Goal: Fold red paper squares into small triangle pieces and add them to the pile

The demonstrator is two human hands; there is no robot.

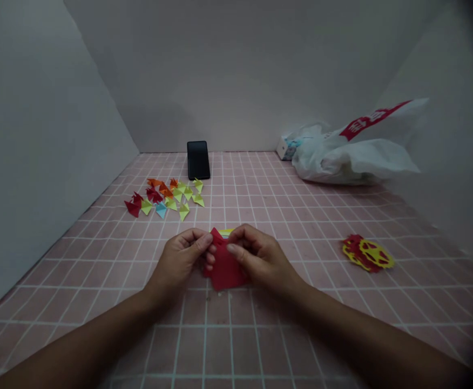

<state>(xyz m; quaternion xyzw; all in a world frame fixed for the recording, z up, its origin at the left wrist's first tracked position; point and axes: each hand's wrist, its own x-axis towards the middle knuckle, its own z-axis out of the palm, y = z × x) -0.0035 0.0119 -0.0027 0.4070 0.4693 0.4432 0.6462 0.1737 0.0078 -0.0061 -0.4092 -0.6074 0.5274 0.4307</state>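
Observation:
In the middle of the table, my left hand [190,251] pinches the left edge of a small folded piece of red paper [216,236] between thumb and fingers. My right hand [261,256] closes on its right side, the thumb pressing near the paper. Under and behind this piece lie flat red paper sheets [228,273], so the border between them is hard to make out. A strip of yellow paper [225,232] shows between the hands at the back. My fingers partly cover the folded piece.
Several folded paper cranes [167,197] in red, orange, yellow and blue sit at the back left. Behind them a black phone [198,160] leans upright. Red and yellow paper cutouts [368,254] lie to the right. A white plastic bag [350,162] and small box [285,148] stand at the back right.

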